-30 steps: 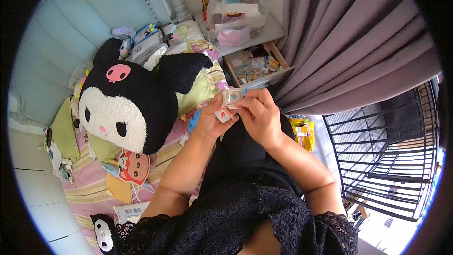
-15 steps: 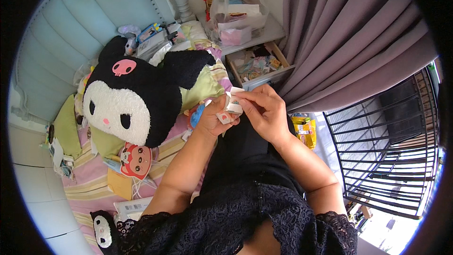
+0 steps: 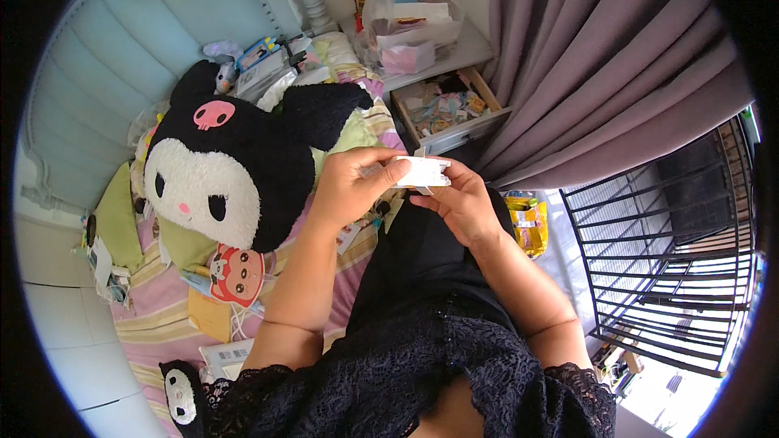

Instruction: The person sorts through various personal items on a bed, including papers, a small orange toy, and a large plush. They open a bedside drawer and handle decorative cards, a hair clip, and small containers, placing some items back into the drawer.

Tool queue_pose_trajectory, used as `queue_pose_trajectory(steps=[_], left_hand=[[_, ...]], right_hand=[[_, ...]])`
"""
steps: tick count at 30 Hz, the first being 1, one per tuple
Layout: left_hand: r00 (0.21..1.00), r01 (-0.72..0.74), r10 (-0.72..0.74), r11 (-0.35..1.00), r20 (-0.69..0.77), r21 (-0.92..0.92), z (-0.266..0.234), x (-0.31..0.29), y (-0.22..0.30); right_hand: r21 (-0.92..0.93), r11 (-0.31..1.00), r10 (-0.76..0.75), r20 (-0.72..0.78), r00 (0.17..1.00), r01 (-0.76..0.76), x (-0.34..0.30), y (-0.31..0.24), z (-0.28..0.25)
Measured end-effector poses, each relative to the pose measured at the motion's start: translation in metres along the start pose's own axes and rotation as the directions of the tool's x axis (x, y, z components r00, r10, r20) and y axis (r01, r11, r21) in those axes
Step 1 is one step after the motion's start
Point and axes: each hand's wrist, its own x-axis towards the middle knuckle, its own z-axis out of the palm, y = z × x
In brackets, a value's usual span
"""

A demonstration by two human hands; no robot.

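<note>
A small white cardboard box (image 3: 423, 172) is held level above my lap, with loose flaps sticking out on two of its sides. My left hand (image 3: 355, 185) grips its left end, thumb on top and fingers hidden behind it. On the other end, my right hand (image 3: 464, 204) closes its fingers around the box from below and the right. What is inside the box cannot be seen. Beyond the hands, an open drawer (image 3: 469, 134) holds a jumble of small papers and packets.
A big black-and-white plush toy (image 3: 276, 142) lies on the striped bed (image 3: 146, 328), near a red cartoon-faced item (image 3: 238, 276). A full clear plastic bag (image 3: 410, 28) stands on the nightstand (image 3: 479, 53). Right are a grey curtain (image 3: 600, 57), yellow packaging (image 3: 529, 227) and a black wire cage (image 3: 649, 255).
The box has been turned in my hands, now showing a plain white side. My left hand has shifted left and up, with its back uppermost; my right hand has moved lower on the box.
</note>
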Motion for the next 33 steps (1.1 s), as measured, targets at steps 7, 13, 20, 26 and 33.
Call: queue_pose_trajectory(steps=[7, 13, 20, 26, 33], left_hand=[[0.945, -0.311, 0.318, 0.806, 0.075, 0.504, 0.003, -0.011, 0.007], [0.962, -0.25, 0.263, 0.742, 0.072, 0.622, 0.002, -0.023, 0.014], [0.982, 0.184, -0.191, 0.945, 0.0, -0.271, -0.016, -0.018, -0.018], [0.905, 0.38, -0.302, 0.261, 0.299, -0.888, -0.005, -0.039, -0.063], [0.872, 0.413, -0.224, -0.146, 0.436, -0.899, 0.002, -0.06, -0.122]], right_hand=[[0.255, 0.954, 0.154, 0.039, 0.987, -0.159, 0.002, 0.017, -0.008], [0.386, 0.889, 0.234, 0.081, 0.969, -0.247, -0.003, 0.029, -0.006], [0.388, 0.91, 0.121, 0.081, 0.989, -0.143, 0.001, 0.023, -0.01], [0.36, 0.92, 0.143, 0.062, 0.988, -0.155, 0.004, 0.014, -0.014], [0.124, 0.987, 0.097, 0.039, 0.994, -0.101, 0.005, 0.022, -0.007]])
